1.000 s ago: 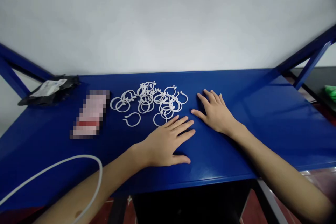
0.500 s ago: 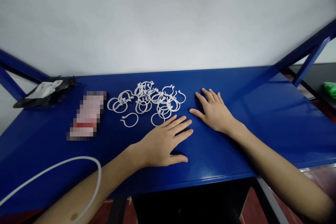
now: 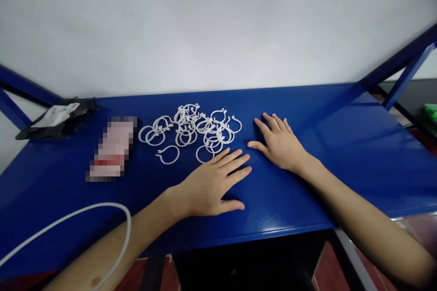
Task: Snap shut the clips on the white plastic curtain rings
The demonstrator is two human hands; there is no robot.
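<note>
White rings point(image 3: 191, 134) lie heaped on the surface point(image 3: 341, 154) at eleven o'clock from my left hand point(image 3: 211, 186). My right hand point(image 3: 280, 145) sits at their three o'clock, and both hands rest flat, fingers spread, holding nothing. The rings look light, stiff and tangle-prone, so I'd pinch a single rim.

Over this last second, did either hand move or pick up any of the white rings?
Nothing visibly changed. The left hand and the right hand stay flat and open on the blue table, holding nothing; the white rings lie in the same heap. Only the view shifts slightly.
</note>
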